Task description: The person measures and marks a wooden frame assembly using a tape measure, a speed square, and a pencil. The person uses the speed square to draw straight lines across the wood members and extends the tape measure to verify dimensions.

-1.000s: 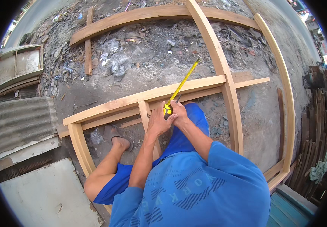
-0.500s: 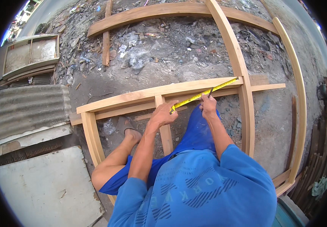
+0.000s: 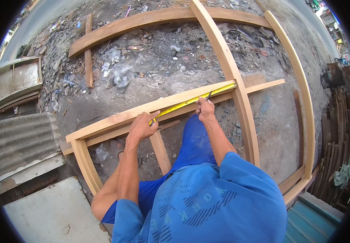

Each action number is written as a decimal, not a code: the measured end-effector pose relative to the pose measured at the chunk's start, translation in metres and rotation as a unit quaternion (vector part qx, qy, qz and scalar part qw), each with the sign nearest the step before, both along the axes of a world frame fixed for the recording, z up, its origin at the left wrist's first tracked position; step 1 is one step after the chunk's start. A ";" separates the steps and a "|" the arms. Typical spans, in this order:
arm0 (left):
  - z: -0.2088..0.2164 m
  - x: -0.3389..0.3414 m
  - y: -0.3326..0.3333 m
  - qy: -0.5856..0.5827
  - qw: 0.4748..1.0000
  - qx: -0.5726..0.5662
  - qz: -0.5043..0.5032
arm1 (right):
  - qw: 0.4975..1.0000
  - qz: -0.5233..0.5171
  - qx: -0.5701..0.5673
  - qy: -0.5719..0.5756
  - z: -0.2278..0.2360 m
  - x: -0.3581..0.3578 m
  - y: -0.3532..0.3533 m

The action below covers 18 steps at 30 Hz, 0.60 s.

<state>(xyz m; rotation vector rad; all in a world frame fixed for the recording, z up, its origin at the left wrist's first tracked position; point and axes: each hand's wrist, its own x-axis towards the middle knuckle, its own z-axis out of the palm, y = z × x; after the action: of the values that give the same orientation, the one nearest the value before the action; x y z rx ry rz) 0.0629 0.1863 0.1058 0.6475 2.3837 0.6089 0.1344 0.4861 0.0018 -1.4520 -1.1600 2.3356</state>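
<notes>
My left hand (image 3: 143, 126) is closed around the case of a tape measure, most of which the fingers hide. The tape measure's yellow blade (image 3: 183, 103) runs out along the near side of a long wooden beam (image 3: 118, 118), and its far end reaches the joint with a crossing beam (image 3: 223, 60). Pinched in my right hand (image 3: 205, 109) is a thin dark pencil-like stick (image 3: 209, 95), pointing up close to the blade. That hand is just below the tape. Whether its fingers also touch the blade I cannot tell.
More frame timbers surround me, with a short crosspiece (image 3: 160, 150) by my left forearm and a long rail (image 3: 298, 77) at right. Rubble (image 3: 154, 48) lies beyond. Corrugated sheets (image 3: 23, 139) and a pale board (image 3: 57, 212) are at left, stacked wood strips (image 3: 333, 141) at right.
My left hand has slid leftward along the beam with the tape case, and more blade is out. The blade lies closer along the beam. The whole view has also shifted and tilted.
</notes>
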 end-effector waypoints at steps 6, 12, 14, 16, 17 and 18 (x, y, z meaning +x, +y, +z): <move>-0.004 -0.006 0.004 0.015 0.999 -0.016 -0.030 | 1.000 0.000 -0.009 -0.006 -0.007 0.000 0.002; -0.017 -0.005 -0.023 0.046 0.999 -0.024 -0.011 | 0.997 0.063 -0.029 -0.031 0.003 0.002 0.004; -0.019 -0.001 -0.043 0.084 0.994 -0.076 -0.009 | 0.981 0.182 -0.028 -0.062 0.014 0.006 0.001; -0.020 0.001 -0.058 0.105 0.986 -0.127 -0.006 | 0.961 0.269 -0.013 -0.056 0.036 0.011 -0.013; -0.022 0.002 -0.065 0.109 0.984 -0.140 -0.002 | 0.949 0.311 -0.006 -0.053 0.047 0.013 -0.019; -0.023 0.002 -0.070 0.114 0.982 -0.151 -0.001 | 0.941 0.336 0.029 -0.037 0.058 0.013 -0.026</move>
<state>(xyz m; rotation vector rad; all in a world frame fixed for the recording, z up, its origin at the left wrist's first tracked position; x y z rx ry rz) 0.0651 0.1167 0.0831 0.6105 2.6139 0.1695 0.1473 0.4600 0.0601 -1.2658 -1.9815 2.6217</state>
